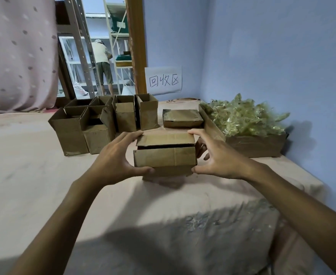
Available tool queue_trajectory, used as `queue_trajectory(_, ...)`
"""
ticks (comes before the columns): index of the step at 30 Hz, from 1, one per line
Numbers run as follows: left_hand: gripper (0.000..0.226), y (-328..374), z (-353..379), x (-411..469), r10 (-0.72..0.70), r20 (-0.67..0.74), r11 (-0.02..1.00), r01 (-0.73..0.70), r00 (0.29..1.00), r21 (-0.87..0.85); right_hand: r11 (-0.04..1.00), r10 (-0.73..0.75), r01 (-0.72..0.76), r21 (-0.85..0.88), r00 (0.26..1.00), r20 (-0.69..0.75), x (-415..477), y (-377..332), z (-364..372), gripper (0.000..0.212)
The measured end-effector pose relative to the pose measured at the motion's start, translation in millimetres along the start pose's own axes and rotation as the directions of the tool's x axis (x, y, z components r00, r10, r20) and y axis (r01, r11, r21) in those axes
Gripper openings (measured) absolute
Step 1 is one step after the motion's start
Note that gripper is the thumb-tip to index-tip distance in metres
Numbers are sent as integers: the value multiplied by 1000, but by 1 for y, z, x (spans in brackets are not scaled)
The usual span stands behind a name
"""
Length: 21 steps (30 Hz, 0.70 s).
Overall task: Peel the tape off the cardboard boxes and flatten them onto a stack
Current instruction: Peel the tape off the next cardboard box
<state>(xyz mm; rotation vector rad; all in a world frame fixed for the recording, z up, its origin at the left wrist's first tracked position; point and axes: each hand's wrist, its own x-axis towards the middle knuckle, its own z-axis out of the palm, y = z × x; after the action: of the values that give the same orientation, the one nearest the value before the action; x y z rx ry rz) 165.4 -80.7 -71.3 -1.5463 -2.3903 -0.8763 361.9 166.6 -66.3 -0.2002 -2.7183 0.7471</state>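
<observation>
The worktop (44,185), draped in a pinkish cloth, has plenty of bare room along its near edge and out to the left. Its right edge falls away close to the blue wall (272,56), so there is little room on that side.

Near the middle, the cardboard box (164,155) sits between both hands. The left hand (115,157) has a grip on its left end, thumb under the near lower edge and fingers curled over the far top edge. The right hand (216,157) grips the right end the same way, thumb at the near lower corner and forefinger on the far top corner. The top flap stands slightly ajar, with a dark gap below it.

I cannot tell whether the box rests on the cloth or is held just above it, as its underside is in shadow. The other right fingers are partly hidden behind the box. Both forearms are cut off at the bottom of the view.

Toward the far edge, a cluster of open boxes (95,126) stands upright on the left, close together. Just beyond the held box lies a flattened stack (181,118). In the far right corner a long carton (256,145) is heaped with crumpled tape (242,118). A paper sign (163,80) with handwritten characters hangs on the wall above the stack. A spotted curtain (18,56) hangs at far left, and through the doorway beside it a person (103,62) stands at some shelving.
</observation>
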Motion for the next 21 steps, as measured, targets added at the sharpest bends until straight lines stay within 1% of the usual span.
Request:
queue_trajectory(2,113,-2,5,-8,-5,-68,999,1,998,-47,995,-54,48,-92,997,-61,1,-4,2,96)
queue_trajectory(5,107,-3,21,-15,13,-192,999,-20,981,-35,968,-137,98,-233,978,-157,3,-8,10,95)
queue_trajectory(7,106,-5,37,-20,22,-268,999,-34,963,-38,960,-145,90,-263,970,-197,3,-5,21,96)
queue_trajectory(10,108,-12,66,-29,-2,-296,999,-13,955,-48,964,-114,58,-259,971,-208,1,7,47,101)
queue_trajectory(12,109,-15,83,-36,2,-309,999,-18,951,-50,976,-71,24,-215,974,-215,-3,16,65,105)
queue_trajectory(15,105,-14,97,-40,23,-325,995,-54,945,-87,996,5,-24,-82,973,-229,-11,24,79,112)
queue_trajectory(17,105,-10,105,-43,13,-293,990,-54,956,-131,998,46,-52,-24,976,-211,-18,29,85,115)
queue_trajectory(19,108,-7,110,-45,-12,-242,986,-29,970,-164,995,83,-71,68,977,-194,-24,32,88,111)
queue_trajectory(21,111,-7,112,-44,-23,-200,985,-12,979,-173,982,118,-85,170,974,-195,-28,35,91,102)
